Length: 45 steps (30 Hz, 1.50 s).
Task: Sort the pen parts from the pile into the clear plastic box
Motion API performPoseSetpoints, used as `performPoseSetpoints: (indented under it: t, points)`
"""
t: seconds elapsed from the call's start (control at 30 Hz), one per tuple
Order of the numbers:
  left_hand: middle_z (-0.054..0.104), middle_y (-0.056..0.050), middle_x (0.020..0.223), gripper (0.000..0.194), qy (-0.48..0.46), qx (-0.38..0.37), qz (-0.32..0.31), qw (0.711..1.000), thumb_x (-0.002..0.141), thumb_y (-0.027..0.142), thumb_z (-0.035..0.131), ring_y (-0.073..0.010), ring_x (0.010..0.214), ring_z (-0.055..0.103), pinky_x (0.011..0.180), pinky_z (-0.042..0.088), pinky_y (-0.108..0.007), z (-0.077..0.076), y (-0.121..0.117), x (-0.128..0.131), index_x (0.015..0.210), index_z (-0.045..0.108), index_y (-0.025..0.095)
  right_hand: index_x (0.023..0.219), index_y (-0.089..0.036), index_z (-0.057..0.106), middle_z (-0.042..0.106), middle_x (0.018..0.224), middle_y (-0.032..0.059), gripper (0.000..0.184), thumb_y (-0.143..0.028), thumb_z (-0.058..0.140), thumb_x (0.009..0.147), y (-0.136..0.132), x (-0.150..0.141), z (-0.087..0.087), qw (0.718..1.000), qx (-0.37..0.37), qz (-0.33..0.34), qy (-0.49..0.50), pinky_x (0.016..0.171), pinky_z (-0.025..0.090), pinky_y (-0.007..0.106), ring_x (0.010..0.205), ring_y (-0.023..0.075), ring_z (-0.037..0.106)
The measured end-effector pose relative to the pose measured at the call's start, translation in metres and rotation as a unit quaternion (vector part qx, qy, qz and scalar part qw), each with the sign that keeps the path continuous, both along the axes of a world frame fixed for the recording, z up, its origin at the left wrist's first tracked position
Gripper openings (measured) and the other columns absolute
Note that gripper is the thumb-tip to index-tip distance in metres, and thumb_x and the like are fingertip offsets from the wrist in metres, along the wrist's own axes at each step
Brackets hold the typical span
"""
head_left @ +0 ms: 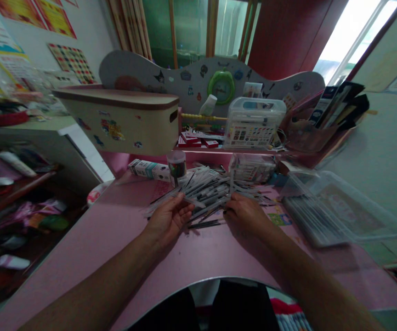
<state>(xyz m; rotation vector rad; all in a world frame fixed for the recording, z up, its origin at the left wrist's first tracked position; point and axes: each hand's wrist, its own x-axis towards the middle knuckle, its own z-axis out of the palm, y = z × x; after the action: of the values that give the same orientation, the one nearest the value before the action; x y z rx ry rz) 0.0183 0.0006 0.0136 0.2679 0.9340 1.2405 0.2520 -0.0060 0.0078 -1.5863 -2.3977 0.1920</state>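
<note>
A loose heap of thin pens [212, 195] with dark tips lies across the pink desk [81, 262], the pens pointing in many directions. My left hand [169, 218] is at the heap's left end, its fingers curled against several pens. My right hand [246, 214] rests at the near right edge, fingertips on the pens. Whether either hand grips any pens is hidden by the fingers. Just beyond the heap stand a small lidded jar [177, 168] and a white-and-teal carton [149, 170].
To the right, a transparent plastic box [322, 207] holds a row of pens. A plastic case [253, 122] and a beige wooden box [122, 119] stand at the back. A sticker-covered headboard with a green clock [221, 87] rises behind them. Cluttered shelves fill the left.
</note>
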Motion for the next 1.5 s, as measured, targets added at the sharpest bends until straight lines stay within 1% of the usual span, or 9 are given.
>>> performPoseSetpoints:
  t: [0.3,0.43,0.5,0.6,0.67,0.8,1.03,1.3,1.5]
  points:
    - [0.074,-0.007,0.074,0.01,0.023,0.05,-0.037,0.998,0.094,0.01,0.058,-0.0143,0.057,0.072,0.047,0.059,-0.018,-0.009,-0.002,0.0,0.085,0.058,0.014,0.084,-0.019,0.073,0.069,0.094,0.009,0.02,-0.017,0.054,0.087,-0.003,-0.012,0.001,1.0,0.003,-0.022,-0.019,0.069,0.039,0.028,0.076,0.0181,0.06]
    - [0.074,-0.008,0.076,0.009,0.032,0.049,-0.037,0.998,0.094,0.009,0.057,-0.0147,0.059,0.073,0.048,0.059,-0.018,-0.008,-0.003,0.001,0.087,0.057,0.014,0.077,-0.018,0.069,0.066,0.087,0.0062,0.01,-0.015,0.059,0.079,0.0,-0.008,0.008,0.993,-0.02,0.026,0.114,0.072,0.042,0.027,0.079,0.0172,0.059]
    - [0.074,-0.007,0.077,0.01,0.028,0.047,-0.035,0.998,0.095,0.009,0.056,-0.0148,0.06,0.074,0.049,0.059,-0.018,-0.008,-0.002,0.002,0.087,0.056,0.015,0.079,-0.018,0.065,0.066,0.082,0.0038,0.007,-0.015,0.059,0.076,0.0,-0.008,0.011,0.968,-0.072,0.028,0.237,0.069,0.044,0.026,0.076,0.0162,0.06]
    - [0.074,-0.007,0.078,0.01,0.027,0.044,-0.031,0.998,0.095,0.008,0.056,-0.0146,0.062,0.074,0.05,0.059,-0.017,-0.008,-0.001,0.002,0.088,0.056,0.015,0.081,-0.019,0.06,0.063,0.072,-0.0002,0.007,-0.021,0.059,0.075,-0.003,-0.013,0.01,0.904,-0.174,-0.007,0.391,0.06,0.044,0.024,0.063,0.0137,0.059]
    - [0.074,-0.007,0.079,0.009,0.028,0.043,-0.03,0.998,0.095,0.008,0.056,-0.0145,0.063,0.075,0.051,0.06,-0.017,-0.008,-0.001,0.002,0.089,0.056,0.015,0.079,-0.019,0.058,0.06,0.07,-0.0018,0.008,-0.022,0.06,0.072,-0.004,-0.018,0.007,0.873,-0.197,-0.022,0.445,0.056,0.044,0.023,0.06,0.0123,0.057]
    - [0.074,-0.007,0.08,0.01,0.033,0.045,-0.035,0.998,0.095,0.007,0.056,-0.0144,0.064,0.075,0.052,0.06,-0.017,-0.008,-0.002,0.003,0.088,0.055,0.015,0.078,-0.019,0.057,0.057,0.067,-0.0036,0.009,-0.021,0.06,0.07,-0.006,-0.026,0.0,0.847,-0.199,-0.029,0.492,0.053,0.042,0.021,0.058,0.0104,0.055]
    - [0.074,-0.008,0.084,0.008,0.042,0.055,-0.046,0.997,0.095,0.009,0.056,-0.0146,0.066,0.076,0.054,0.061,-0.017,-0.012,-0.002,0.003,0.09,0.055,0.015,0.078,-0.019,0.057,0.058,0.067,-0.0036,0.007,-0.021,0.061,0.073,-0.007,-0.031,-0.003,0.839,-0.185,-0.046,0.51,0.054,0.043,0.022,0.059,0.0107,0.055]
    - [0.075,-0.008,0.085,0.008,0.075,0.068,-0.054,0.993,0.095,0.009,0.056,-0.015,0.068,0.076,0.053,0.06,-0.016,-0.006,-0.008,0.006,0.092,0.054,0.016,0.077,-0.019,0.059,0.057,0.067,-0.0033,0.005,-0.022,0.061,0.074,-0.01,-0.034,-0.001,0.844,-0.18,-0.042,0.503,0.055,0.043,0.023,0.059,0.0112,0.055]
    - [0.076,-0.009,0.088,0.007,0.065,0.077,-0.052,0.994,0.094,0.01,0.059,-0.0157,0.073,0.077,0.059,0.062,-0.018,-0.011,-0.007,0.005,0.093,0.055,0.016,0.079,-0.019,0.06,0.059,0.068,-0.0027,0.006,-0.024,0.06,0.075,-0.009,-0.033,-0.002,0.843,-0.164,-0.046,0.51,0.055,0.044,0.024,0.059,0.0119,0.056]
